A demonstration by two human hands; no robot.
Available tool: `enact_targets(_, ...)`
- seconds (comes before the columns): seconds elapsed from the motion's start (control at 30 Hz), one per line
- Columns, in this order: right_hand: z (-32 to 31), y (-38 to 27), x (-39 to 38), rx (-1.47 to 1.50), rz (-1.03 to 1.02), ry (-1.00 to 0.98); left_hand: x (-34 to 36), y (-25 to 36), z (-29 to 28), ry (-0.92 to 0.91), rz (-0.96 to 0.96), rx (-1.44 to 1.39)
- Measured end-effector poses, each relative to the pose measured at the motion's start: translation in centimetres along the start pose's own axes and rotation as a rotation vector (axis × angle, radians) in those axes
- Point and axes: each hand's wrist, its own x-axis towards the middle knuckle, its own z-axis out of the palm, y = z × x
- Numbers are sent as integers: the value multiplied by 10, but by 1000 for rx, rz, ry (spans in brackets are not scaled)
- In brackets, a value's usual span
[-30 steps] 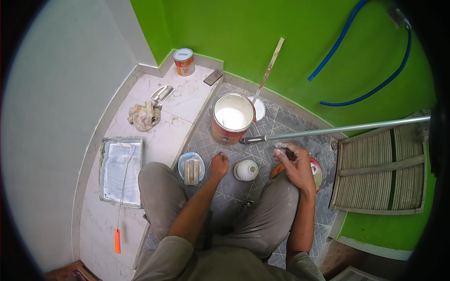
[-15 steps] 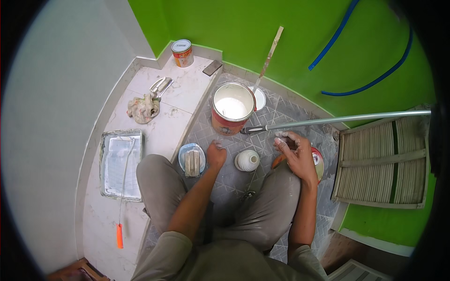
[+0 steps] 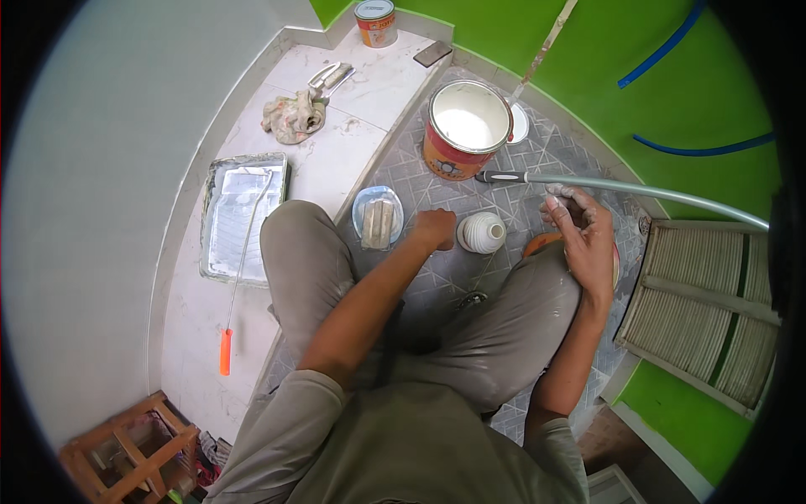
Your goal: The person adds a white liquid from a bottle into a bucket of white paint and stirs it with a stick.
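Observation:
My left hand [image 3: 435, 228] is curled into a fist, close by the left side of a white ribbed vase-like vessel [image 3: 481, 233] with a round opening; whatever the fist may contain is hidden. Above my right knee, my right hand [image 3: 585, 225] has its fingers bent in toward the thumb, the tips smeared white; I cannot make out anything between them. Left of the fist lies a light-blue dish [image 3: 367, 195] with a greyish ridged block [image 3: 379, 223] on it. Farther away stands an open paint bucket [image 3: 457, 160] with white paint inside.
A paint tray [image 3: 285, 181] with a roller [image 3: 243, 252] lies on the pale ledge, near a crumpled rag [image 3: 294, 118], scraper-like tools [image 3: 332, 78] and a small can [image 3: 376, 23]. A long pole [image 3: 621, 185] runs rightward beside a slatted panel [image 3: 705, 302]. A wooden frame [image 3: 126, 454] stands lower left.
The view has tilted, so the scene sits higher and farther right. My left fist has come a little closer to the ribbed vessel. My right hand keeps much the same curled pose.

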Motion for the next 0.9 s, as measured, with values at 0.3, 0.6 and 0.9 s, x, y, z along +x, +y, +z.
enact_targets(0.3, 4, 2, -4, 23, -34, -22, -21, 8, -27, -97, 212, 20)
enact_targets(0.6, -3, -3, -5, -6, 10, -8, -10, 7, 40, 205, 458, -382)
enact_targets(0.9, 3, -6, -4, -12, -18, 23, 32, 15, 82, 560, 462, -548)
